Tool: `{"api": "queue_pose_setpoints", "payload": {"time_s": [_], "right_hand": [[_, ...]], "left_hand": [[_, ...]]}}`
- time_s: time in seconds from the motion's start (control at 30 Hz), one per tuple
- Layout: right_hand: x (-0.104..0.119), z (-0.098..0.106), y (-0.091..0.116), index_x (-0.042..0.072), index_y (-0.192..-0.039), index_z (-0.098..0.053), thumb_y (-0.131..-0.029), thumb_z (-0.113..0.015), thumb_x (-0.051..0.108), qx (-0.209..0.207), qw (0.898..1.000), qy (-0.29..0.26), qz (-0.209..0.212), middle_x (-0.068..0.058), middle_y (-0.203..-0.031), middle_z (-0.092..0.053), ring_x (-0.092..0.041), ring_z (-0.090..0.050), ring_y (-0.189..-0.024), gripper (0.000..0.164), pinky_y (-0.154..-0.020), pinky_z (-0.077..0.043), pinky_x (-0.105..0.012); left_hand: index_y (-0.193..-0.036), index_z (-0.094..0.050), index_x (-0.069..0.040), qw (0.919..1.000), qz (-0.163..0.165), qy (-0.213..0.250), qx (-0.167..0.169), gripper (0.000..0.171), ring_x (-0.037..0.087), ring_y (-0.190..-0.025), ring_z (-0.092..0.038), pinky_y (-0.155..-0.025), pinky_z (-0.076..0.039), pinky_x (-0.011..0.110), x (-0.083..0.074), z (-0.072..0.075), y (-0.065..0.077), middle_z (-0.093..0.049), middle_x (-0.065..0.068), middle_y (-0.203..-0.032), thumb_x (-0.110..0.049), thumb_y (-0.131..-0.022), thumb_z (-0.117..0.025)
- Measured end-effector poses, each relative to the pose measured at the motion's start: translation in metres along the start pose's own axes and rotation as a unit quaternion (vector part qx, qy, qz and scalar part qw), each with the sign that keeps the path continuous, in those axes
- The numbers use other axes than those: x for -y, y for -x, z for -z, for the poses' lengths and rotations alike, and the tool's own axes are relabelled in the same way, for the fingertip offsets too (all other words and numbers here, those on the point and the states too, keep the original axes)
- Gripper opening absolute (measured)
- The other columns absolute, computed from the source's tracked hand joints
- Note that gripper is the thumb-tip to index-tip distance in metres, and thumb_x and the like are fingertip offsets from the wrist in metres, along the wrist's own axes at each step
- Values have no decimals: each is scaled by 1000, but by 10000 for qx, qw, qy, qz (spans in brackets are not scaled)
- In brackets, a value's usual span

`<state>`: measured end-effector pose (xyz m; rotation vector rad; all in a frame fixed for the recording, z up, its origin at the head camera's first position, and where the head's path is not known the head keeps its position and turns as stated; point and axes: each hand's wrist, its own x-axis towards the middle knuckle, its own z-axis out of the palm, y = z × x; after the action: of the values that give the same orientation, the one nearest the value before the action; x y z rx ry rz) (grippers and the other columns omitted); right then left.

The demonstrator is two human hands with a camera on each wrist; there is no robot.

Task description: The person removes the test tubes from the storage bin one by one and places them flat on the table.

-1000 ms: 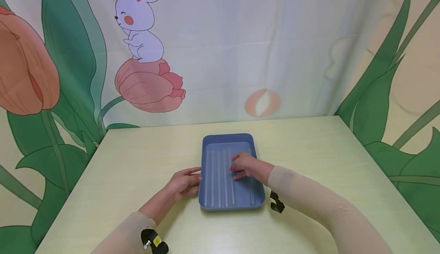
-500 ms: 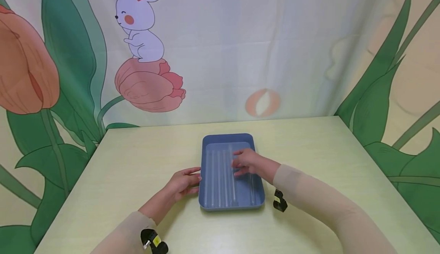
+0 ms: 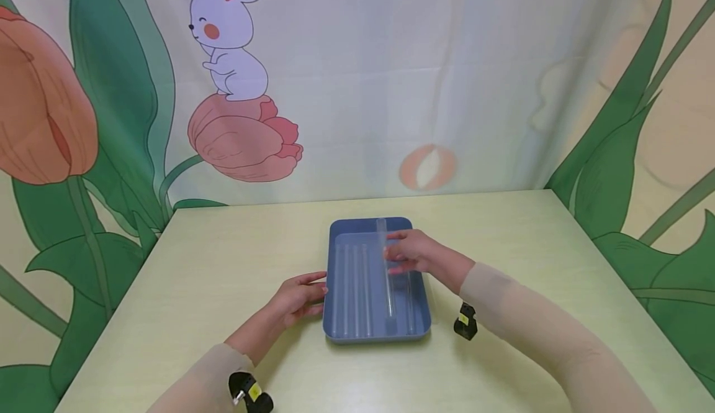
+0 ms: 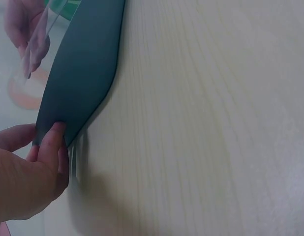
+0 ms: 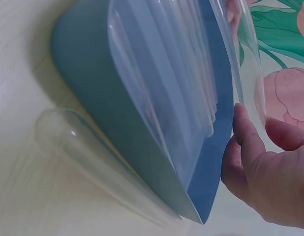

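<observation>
My right hand [image 3: 410,253] pinches a clear test tube [image 3: 389,298] between thumb and fingers. The tube's far end stands over the blue tray's back rim; its lower end is over the tray floor. My left hand [image 3: 298,298] rests its fingers against the outer left wall of the blue tray [image 3: 413,335]. Several more clear test tubes [image 3: 355,295] lie side by side in the tray's left half, and one tube [image 3: 411,313] lies near its right wall. In the right wrist view, the held tube [image 5: 256,73] is between the fingertips, lifted above the other tubes.
The tray sits on a pale wooden table [image 3: 234,258]. A round-ended clear tube [image 5: 88,162] shows alongside the tray's outer wall in the right wrist view. Behind the table hangs a printed curtain [image 3: 346,90] with a rabbit and flowers.
My right hand has moved away toward the tray's back and slightly right, raising one test tube out of the row. My left hand and the tray have stayed put.
</observation>
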<state>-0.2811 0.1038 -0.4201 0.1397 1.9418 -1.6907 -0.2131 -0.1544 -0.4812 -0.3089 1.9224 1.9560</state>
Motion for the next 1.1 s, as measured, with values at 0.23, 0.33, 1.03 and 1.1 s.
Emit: {"api": "queue_pose_setpoints", "payload": {"time_s": [0.23, 0.33, 1.03, 1.1], "right_hand": [[4, 11, 4, 0, -157, -35, -98, -56, -6, 7, 9999, 0, 120, -22, -147, -50, -24, -58, -115, 63, -84, -64, -36], [7, 16, 6, 0, -157, -33, -99, -55, -5, -9, 9999, -11, 172, -24, -153, -46, -24, -57, -114, 63, -83, -64, -35], [18, 55, 25, -3, -159, -27, -103, -52, 1, -68, 9989, 201, 425, -19, -139, -53, -6, -62, -86, 62, -75, -63, -26], [18, 59, 27, -3, -160, -27, -103, -53, 0, -91, 9987, 255, 424, -24, -147, -49, -4, -62, -85, 62, -76, -63, -26]], "left_hand": [[-150, -45, 5, 10000, -12, 13, 34, 54, 15, -97, -71, -83, -64, 34, 1, 0, 1, -51, 32, -149, 3, -98, -58], [-150, -45, 6, 10000, -14, 52, 42, 54, 15, -96, -71, -82, -64, 34, 1, 0, 1, -52, 32, -149, 3, -98, -58], [-150, -45, 6, 10000, -31, 49, 78, 53, 13, -93, -71, -81, -64, 32, 0, 1, 1, -52, 31, -149, 4, -98, -57], [-150, -45, 6, 10000, -20, 57, 71, 53, 13, -94, -71, -82, -64, 33, 0, 1, 0, -52, 32, -149, 4, -98, -57]]}}
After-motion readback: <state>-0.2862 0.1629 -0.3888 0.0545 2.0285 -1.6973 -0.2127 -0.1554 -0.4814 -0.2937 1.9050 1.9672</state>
